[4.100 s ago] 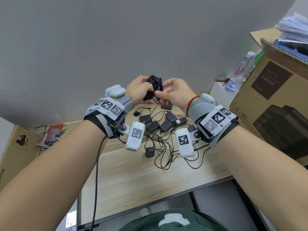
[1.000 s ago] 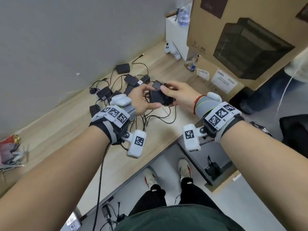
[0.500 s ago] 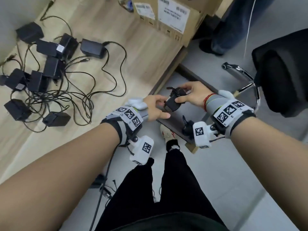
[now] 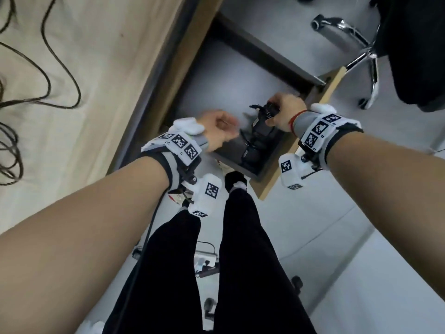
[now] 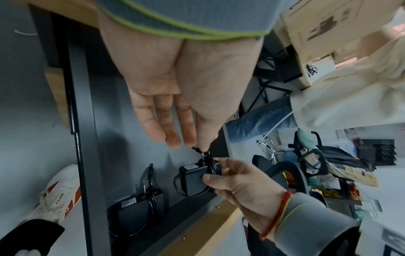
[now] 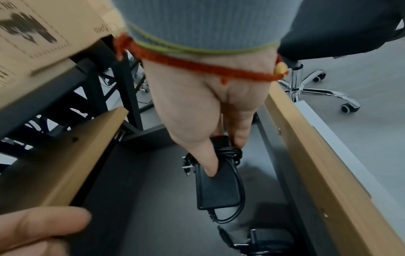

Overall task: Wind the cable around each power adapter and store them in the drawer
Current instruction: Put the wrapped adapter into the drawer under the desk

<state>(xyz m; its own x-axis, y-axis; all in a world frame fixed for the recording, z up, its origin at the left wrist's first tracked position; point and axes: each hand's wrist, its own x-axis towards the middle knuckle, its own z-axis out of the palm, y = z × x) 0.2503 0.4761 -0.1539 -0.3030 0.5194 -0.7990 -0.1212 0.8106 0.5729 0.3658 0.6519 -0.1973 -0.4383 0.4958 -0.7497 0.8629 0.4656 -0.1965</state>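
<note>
Adapter: black power adapter (image 6: 215, 187) with its cable (image 6: 230, 152) wound round the body; it is inside the open drawer, near the 3 o'clock wall in the head view.
Adapter's cable: 1 loop hangs off the lower end in the right wrist view; the plug pins stick out at 9 o'clock of the wound part.
Right hand: right hand (image 4: 285, 113) holds the adapter, thumb on its flat face and fingers curled round the far side, over the wound cable.
Left hand: left hand (image 5: 175, 86) holds nothing, its fingers straight and close together, tips just above the adapter's plug end; whether the thumb tip touches the plug, I cannot tell.
Other adapter: a 2nd wound adapter (image 5: 138, 213) lies on the drawer floor, at 7 o'clock of the held one in the left wrist view, apart from it.
Drawer: dark drawer (image 4: 231, 73) with a wooden front (image 6: 324, 173), pulled out below the desk edge.
Desk: pale wooden desk (image 4: 101, 44) at 10 o'clock in the head view, loose black cables (image 4: 48, 75) lying on it.
Chair: office chair (image 4: 361, 51) with a chrome base at 2 o'clock, well apart from the drawer.
Person: black trousers and a white shoe (image 5: 57, 195) below the drawer.
</note>
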